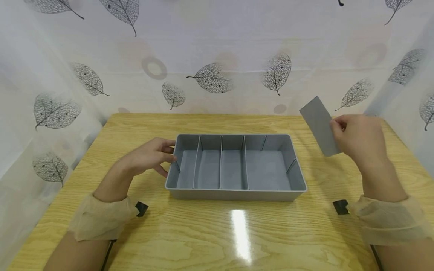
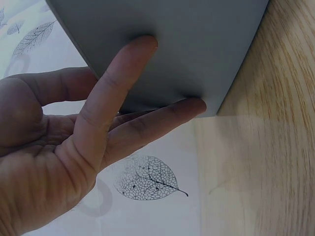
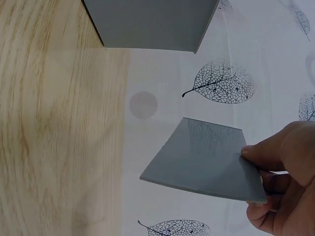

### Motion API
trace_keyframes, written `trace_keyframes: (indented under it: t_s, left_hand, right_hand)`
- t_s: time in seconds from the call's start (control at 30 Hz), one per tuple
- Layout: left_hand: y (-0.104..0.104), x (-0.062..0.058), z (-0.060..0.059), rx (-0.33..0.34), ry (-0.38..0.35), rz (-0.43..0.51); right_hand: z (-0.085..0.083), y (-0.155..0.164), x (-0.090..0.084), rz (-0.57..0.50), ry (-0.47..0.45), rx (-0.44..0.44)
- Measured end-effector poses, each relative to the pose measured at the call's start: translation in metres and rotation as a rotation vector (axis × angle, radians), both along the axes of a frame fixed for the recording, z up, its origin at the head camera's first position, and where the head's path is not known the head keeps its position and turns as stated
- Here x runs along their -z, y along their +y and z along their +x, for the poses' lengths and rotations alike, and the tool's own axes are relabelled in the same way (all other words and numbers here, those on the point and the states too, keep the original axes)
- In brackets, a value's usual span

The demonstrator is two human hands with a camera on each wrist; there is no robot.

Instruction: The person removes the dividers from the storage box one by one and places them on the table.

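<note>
Plate (image 1: 319, 126): in the air, to the right of the box (image 1: 237, 195), above the surface (image 1: 278, 233); it looks thin, light and stiff, probably plastic.
Right grip (image 1: 362, 139): nearly closed, thumb and bent fingers pinch the plate at one edge.
Left grip (image 1: 149, 154): loosely spread, fingers fairly straight, touching the box at its left end.
Plate faces: smooth, perhaps slippery; the edge is the better hold.
Box walls: seem rigid and light, best steadied at the ends.
</note>
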State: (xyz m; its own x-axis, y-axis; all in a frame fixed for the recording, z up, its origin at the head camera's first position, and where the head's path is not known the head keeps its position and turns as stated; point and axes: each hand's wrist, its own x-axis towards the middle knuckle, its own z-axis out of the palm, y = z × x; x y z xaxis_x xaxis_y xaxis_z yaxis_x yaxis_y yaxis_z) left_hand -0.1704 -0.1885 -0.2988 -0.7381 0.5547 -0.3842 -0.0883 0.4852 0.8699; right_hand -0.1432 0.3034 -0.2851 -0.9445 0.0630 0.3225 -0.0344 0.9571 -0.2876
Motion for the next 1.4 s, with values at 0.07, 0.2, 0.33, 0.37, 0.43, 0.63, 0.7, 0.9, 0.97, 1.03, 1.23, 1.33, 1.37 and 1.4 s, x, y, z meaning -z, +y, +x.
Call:
trace_keyframes:
  t_s: [0.07,0.2,0.33,0.37,0.43,0.63,0.7,0.9,0.97,1.03,1.23,1.33,1.37,1.4]
  left_hand:
    - [0.000,0.000,0.000,0.000,0.000,0.001]
    - [-0.001,0.000,0.000,0.007,0.002,0.004]
    - [-0.001,-0.001,0.000,0.015,0.007,0.006]
    - [-0.001,-0.001,0.000,0.016,0.008,0.008]
    - [-0.001,-0.001,0.000,0.016,0.006,0.008]
    - [-0.001,-0.001,0.000,0.015,0.009,0.009]
    - [-0.001,-0.001,0.000,0.018,0.008,0.009]
    - [-0.001,0.000,0.000,0.010,-0.007,0.009]
    - [-0.001,0.001,0.000,0.013,-0.007,0.011]
    - [-0.001,0.001,-0.001,0.019,-0.003,0.013]
    - [0.000,0.001,-0.002,0.014,-0.004,0.012]
    - [-0.001,0.001,-0.001,0.020,-0.001,0.012]
    - [-0.001,0.001,-0.001,0.024,0.002,0.012]
    - [-0.001,0.001,-0.001,0.023,0.003,0.010]
  right_hand:
    - [-0.001,0.000,0.002,0.008,-0.007,0.004]
    - [-0.001,0.000,0.005,0.024,-0.009,0.016]
    - [-0.001,-0.001,0.007,0.087,0.037,-0.006]
    - [0.000,-0.001,0.008,0.103,0.057,-0.013]
    - [0.000,-0.002,0.009,0.137,0.081,-0.028]
    - [-0.002,-0.005,0.016,0.185,0.112,-0.073]
    - [-0.003,-0.007,0.019,0.190,0.112,-0.083]
    - [-0.006,-0.010,0.026,0.238,0.089,-0.100]
    - [-0.007,-0.010,0.028,0.261,0.063,-0.110]
    - [-0.008,-0.010,0.029,0.279,0.022,-0.122]
    - [-0.012,-0.007,0.031,0.303,-0.122,-0.163]
    - [-0.014,-0.004,0.032,0.304,-0.198,-0.191]
    - [-0.014,-0.003,0.033,0.302,-0.223,-0.201]
    - [-0.015,-0.002,0.033,0.300,-0.239,-0.210]
